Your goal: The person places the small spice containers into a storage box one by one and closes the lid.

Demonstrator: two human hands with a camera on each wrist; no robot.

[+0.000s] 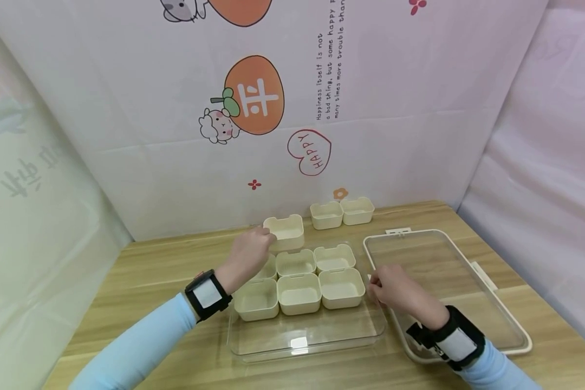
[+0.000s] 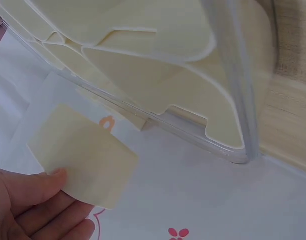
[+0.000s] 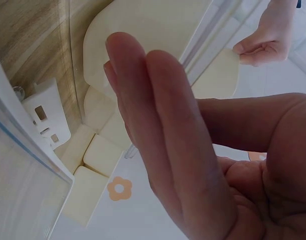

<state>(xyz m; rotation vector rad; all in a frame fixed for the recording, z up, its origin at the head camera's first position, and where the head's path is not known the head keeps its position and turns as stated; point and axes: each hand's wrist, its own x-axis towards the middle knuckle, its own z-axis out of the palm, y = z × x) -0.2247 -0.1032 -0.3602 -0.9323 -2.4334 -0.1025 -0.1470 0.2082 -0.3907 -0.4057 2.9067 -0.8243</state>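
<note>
My left hand (image 1: 249, 253) pinches the left wall of a small cream plastic bin (image 1: 290, 241) above the back edge of a clear plastic box (image 1: 265, 355). In the left wrist view, the thumb lies on the held bin's outside (image 2: 90, 155). Two rows of similar cream bins (image 1: 299, 303) stand in the box toward its back; the left hand partly hides the back-left one. Beside the box's right wall is my right hand (image 1: 395, 287). Its fingers (image 3: 178, 135) extend together in the right wrist view and hold nothing.
Two more cream bins (image 1: 326, 216) stand side by side near the table's back edge. A clear lid with a white frame (image 1: 499, 306) and white latches lies right of the box, under the right forearm. Printed cloth (image 1: 395, 108) hangs behind the wooden table (image 1: 166, 271).
</note>
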